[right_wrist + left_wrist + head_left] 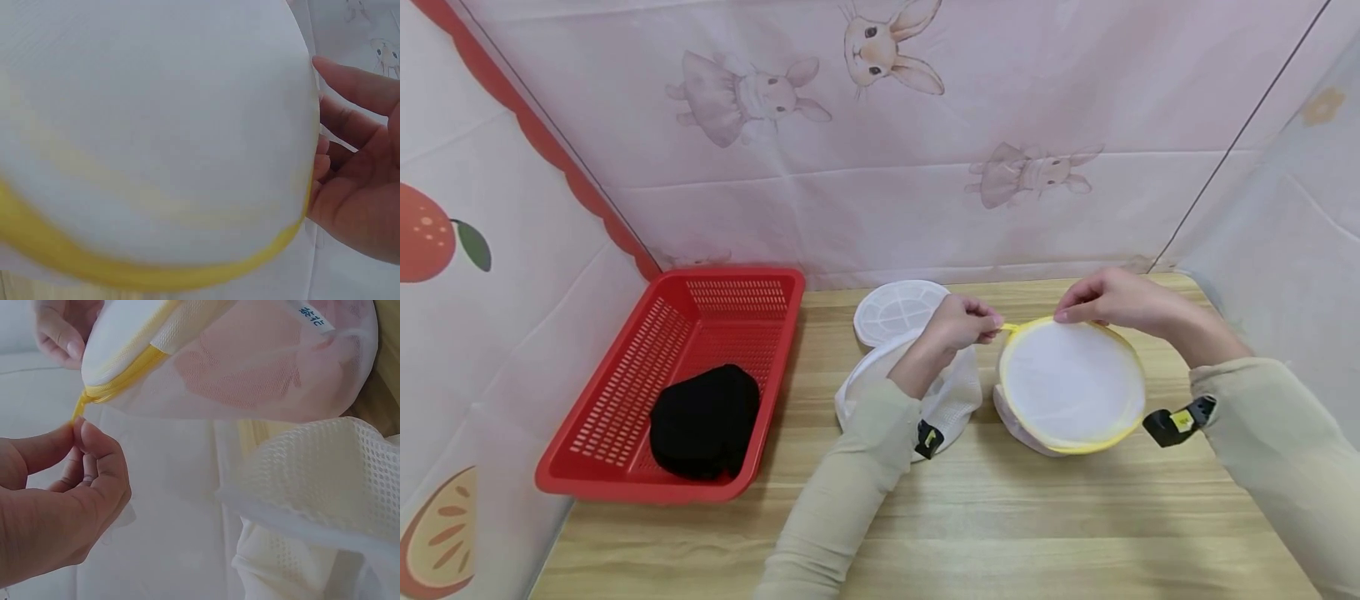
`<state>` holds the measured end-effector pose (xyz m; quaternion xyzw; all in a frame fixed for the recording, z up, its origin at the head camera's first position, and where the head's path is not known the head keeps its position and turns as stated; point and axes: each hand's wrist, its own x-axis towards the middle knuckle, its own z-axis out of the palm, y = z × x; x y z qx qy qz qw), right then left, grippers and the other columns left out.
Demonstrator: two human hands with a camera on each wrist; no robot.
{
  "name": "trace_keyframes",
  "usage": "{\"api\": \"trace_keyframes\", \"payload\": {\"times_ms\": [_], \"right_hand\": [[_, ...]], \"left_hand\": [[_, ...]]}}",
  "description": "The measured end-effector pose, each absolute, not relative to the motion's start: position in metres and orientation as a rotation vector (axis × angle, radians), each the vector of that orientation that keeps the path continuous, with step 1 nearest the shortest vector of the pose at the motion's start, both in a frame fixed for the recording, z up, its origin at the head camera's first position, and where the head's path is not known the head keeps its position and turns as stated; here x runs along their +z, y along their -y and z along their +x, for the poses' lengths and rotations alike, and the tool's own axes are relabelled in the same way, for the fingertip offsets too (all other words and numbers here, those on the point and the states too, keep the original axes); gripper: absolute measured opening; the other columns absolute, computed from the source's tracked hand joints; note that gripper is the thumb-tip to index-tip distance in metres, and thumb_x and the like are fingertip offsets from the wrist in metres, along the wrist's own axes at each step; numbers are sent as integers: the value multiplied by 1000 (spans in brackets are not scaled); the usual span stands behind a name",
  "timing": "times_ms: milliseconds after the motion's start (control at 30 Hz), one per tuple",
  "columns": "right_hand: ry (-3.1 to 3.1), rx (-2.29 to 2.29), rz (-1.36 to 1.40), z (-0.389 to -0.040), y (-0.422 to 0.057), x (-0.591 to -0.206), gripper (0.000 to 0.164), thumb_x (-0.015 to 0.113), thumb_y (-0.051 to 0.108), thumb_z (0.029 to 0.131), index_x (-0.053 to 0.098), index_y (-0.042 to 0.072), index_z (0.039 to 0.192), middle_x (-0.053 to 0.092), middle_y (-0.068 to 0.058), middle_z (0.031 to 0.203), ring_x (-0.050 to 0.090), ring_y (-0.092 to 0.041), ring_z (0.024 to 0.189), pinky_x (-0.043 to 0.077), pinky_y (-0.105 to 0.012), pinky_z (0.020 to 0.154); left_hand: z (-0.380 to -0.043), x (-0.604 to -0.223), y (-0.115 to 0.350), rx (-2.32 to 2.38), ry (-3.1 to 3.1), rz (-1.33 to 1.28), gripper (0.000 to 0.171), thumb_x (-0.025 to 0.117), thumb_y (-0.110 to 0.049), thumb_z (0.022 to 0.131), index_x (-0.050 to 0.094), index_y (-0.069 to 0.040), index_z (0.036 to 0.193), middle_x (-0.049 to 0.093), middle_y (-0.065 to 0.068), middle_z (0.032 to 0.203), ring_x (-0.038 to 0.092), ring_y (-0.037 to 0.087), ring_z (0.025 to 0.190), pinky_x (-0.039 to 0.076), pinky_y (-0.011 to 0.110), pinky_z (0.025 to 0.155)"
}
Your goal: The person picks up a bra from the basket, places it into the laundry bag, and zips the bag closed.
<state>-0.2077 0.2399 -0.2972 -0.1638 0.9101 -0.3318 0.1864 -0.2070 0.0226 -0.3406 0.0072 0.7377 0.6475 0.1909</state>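
Note:
A round white mesh laundry bag with yellow trim stands tilted on the right of the table. Pink cloth shows through its mesh side in the left wrist view. Between thumb and forefinger, my left hand pinches the yellow zipper pull at the bag's edge. My right hand grips the far rim, thumb on the lid side and fingers behind it, as the right wrist view shows. Below my left forearm lies a second, white mesh bag, partly hidden by the sleeve.
A red plastic basket stands on the left with a black bundle in it. Behind the white mesh bag lies a round white ribbed piece. Printed cloth walls enclose the wooden table at the back and sides.

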Motion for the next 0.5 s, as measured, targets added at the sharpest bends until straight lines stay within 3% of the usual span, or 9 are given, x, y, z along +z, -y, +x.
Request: {"api": "trace_keyframes", "payload": {"times_ms": [500], "right_hand": [[-2570,-882,-580,-207,-222,-289,13,70,15,80,70,4,87,62,-3,79,52,-14,70,45,-25,60]], "left_hand": [[-201,-328,-33,1781,-2109,19,8,61,2,84,61,10,88,55,3,68,51,9,58,53,23,63]]}}
